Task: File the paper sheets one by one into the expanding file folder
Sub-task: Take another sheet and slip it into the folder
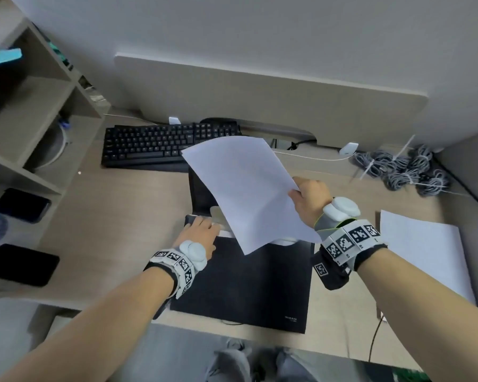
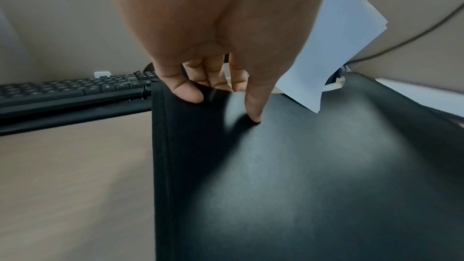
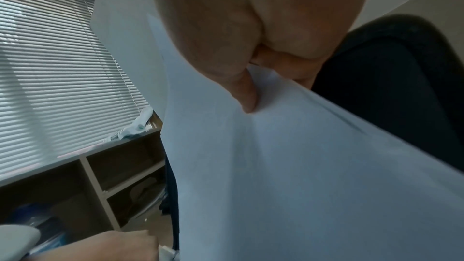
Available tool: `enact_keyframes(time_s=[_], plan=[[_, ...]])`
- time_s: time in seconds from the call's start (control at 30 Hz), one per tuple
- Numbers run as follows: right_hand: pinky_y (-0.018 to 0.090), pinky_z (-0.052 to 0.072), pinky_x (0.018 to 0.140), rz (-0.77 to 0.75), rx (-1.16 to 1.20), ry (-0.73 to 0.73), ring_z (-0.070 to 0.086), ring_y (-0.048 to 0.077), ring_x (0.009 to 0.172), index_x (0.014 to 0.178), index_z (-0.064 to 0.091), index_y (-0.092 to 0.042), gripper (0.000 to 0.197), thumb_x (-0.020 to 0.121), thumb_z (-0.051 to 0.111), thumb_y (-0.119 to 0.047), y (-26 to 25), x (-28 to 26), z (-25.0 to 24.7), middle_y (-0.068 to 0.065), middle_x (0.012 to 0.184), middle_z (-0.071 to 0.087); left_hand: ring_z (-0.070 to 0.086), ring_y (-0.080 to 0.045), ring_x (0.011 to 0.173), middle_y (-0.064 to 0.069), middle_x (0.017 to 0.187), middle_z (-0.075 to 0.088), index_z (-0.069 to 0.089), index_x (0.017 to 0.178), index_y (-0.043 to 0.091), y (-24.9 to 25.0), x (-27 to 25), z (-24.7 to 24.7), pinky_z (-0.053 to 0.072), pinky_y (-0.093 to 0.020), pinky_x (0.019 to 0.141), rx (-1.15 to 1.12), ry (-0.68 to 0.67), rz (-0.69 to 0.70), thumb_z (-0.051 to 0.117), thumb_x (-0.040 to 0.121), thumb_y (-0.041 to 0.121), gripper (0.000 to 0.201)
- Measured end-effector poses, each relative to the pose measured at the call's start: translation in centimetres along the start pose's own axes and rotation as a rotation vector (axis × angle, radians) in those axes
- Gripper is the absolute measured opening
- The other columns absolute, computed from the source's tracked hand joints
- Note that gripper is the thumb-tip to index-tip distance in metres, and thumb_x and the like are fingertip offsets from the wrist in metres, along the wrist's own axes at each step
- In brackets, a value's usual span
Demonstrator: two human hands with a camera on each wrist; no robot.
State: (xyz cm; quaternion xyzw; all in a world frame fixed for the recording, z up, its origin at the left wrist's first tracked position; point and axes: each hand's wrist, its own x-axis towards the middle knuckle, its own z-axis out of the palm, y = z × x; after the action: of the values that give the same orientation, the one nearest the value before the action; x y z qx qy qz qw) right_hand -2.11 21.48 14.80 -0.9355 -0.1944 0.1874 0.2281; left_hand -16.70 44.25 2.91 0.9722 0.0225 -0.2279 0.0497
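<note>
A black expanding file folder [image 1: 246, 285] lies flat on the desk in front of me. My left hand [image 1: 202, 227] grips its far left top edge: the thumb presses on the front cover [image 2: 301, 186] and the fingers [image 2: 191, 94] curl over the edge. My right hand [image 1: 301, 194] pinches one white paper sheet [image 1: 246, 188] by its right edge and holds it tilted in the air, its lower corner above the folder's mouth. In the right wrist view the thumb [image 3: 247, 96] lies on the sheet [image 3: 301, 166]. The folder's pockets are hidden by the sheet.
A stack of white sheets [image 1: 425, 252] lies on the desk to the right. A black keyboard [image 1: 155, 146] sits behind the folder, grey cable bundles [image 1: 403, 169] at back right. A shelf unit [image 1: 25, 119] and two dark phones [image 1: 21, 264] stand left.
</note>
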Motion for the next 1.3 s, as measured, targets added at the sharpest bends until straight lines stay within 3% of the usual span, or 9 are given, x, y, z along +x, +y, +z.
enact_keyframes(time_s=[0.23, 0.33, 0.43, 0.57, 0.7, 0.8, 0.97, 1.07, 1.3], plan=[[0.037, 0.037, 0.065, -0.062, -0.03, 0.144, 0.047, 0.034, 0.075, 0.085, 0.052, -0.005, 0.012, 0.092, 0.043, -0.005, -2.6, 0.0, -6.8, 0.017, 0.076, 0.053, 0.038, -0.021, 0.122, 0.001, 0.128, 0.046, 0.056, 0.105, 0.02, 1.0, 0.4, -6.6, 0.041, -0.034, 0.091, -0.012, 0.221, -0.028, 0.059, 0.09, 0.031, 0.019], [0.036, 0.033, 0.06, -0.078, -0.024, 0.221, 0.042, 0.031, 0.069, 0.081, 0.049, 0.001, 0.012, 0.091, 0.043, -0.005, -3.1, 0.6, -9.1, 0.025, 0.079, 0.057, 0.047, -0.022, 0.109, 0.001, 0.119, 0.047, 0.057, 0.099, 0.02, 0.9, 0.3, -8.4, 0.045, -0.033, 0.079, -0.06, 0.289, -0.038, 0.057, 0.09, 0.027, 0.011], [0.04, 0.041, 0.06, -0.101, -0.004, 0.248, 0.046, 0.035, 0.068, 0.085, 0.051, 0.003, 0.013, 0.089, 0.043, -0.006, -3.2, 0.5, -11.5, 0.025, 0.081, 0.06, 0.058, -0.029, 0.088, -0.001, 0.117, 0.043, 0.053, 0.109, 0.019, 1.7, -0.2, -10.4, 0.047, -0.036, 0.065, -0.131, 0.315, -0.126, 0.051, 0.094, 0.025, 0.017], [0.035, 0.037, 0.06, -0.122, -0.011, 0.25, 0.045, 0.033, 0.068, 0.082, 0.05, -0.001, 0.012, 0.09, 0.043, -0.006, -3.2, 0.2, -12.8, 0.025, 0.081, 0.06, 0.061, -0.034, 0.073, -0.005, 0.125, 0.038, 0.046, 0.122, 0.02, 2.4, -0.5, -11.8, 0.054, -0.043, 0.067, -0.25, 0.379, -0.259, 0.053, 0.092, 0.017, 0.031], [0.041, 0.046, 0.064, -0.129, 0.0, 0.247, 0.053, 0.041, 0.075, 0.09, 0.054, 0.002, 0.015, 0.09, 0.042, -0.006, -2.6, -0.3, -12.9, 0.025, 0.082, 0.061, 0.052, -0.029, 0.071, -0.004, 0.13, 0.033, 0.046, 0.124, 0.02, 2.2, -0.9, -12.1, 0.051, -0.037, 0.067, -0.238, 0.331, -0.324, 0.052, 0.088, 0.003, 0.04], [0.044, 0.048, 0.069, -0.165, -0.007, 0.24, 0.055, 0.044, 0.081, 0.092, 0.055, 0.002, 0.015, 0.09, 0.043, -0.006, -2.5, -0.5, -12.8, 0.024, 0.082, 0.062, 0.056, -0.033, 0.081, -0.006, 0.123, 0.04, 0.05, 0.115, 0.019, 1.9, -1.2, -12.0, 0.053, -0.042, 0.076, -0.224, 0.272, -0.325, 0.049, 0.09, 0.006, 0.028], [0.041, 0.045, 0.064, -0.191, -0.013, 0.251, 0.048, 0.038, 0.072, 0.087, 0.053, 0.003, 0.013, 0.09, 0.043, -0.005, -2.7, -0.8, -12.8, 0.026, 0.082, 0.06, 0.056, -0.033, 0.084, -0.006, 0.105, 0.052, 0.052, 0.098, 0.019, 2.0, -1.6, -12.4, 0.052, -0.044, 0.078, -0.179, 0.239, -0.282, 0.045, 0.093, 0.019, 0.008], [0.038, 0.039, 0.06, -0.198, -0.008, 0.247, 0.043, 0.034, 0.068, 0.087, 0.052, 0.004, 0.012, 0.089, 0.044, -0.005, -3.0, -1.0, -12.6, 0.027, 0.081, 0.06, 0.058, -0.029, 0.085, -0.004, 0.102, 0.059, 0.054, 0.1, 0.02, 2.4, -2.0, -12.8, 0.05, -0.037, 0.073, -0.067, 0.163, -0.249, 0.044, 0.095, 0.028, 0.014], [0.035, 0.031, 0.058, -0.228, 0.026, 0.246, 0.036, 0.03, 0.066, 0.082, 0.05, 0.005, 0.011, 0.087, 0.044, -0.003, -3.2, -1.8, -12.4, 0.028, 0.077, 0.056, 0.061, -0.031, 0.091, -0.009, 0.107, 0.062, 0.058, 0.105, 0.013, 3.9, -2.1, -13.5, 0.043, -0.032, 0.068, 0.155, -0.017, -0.192, 0.049, 0.093, 0.025, 0.019]])
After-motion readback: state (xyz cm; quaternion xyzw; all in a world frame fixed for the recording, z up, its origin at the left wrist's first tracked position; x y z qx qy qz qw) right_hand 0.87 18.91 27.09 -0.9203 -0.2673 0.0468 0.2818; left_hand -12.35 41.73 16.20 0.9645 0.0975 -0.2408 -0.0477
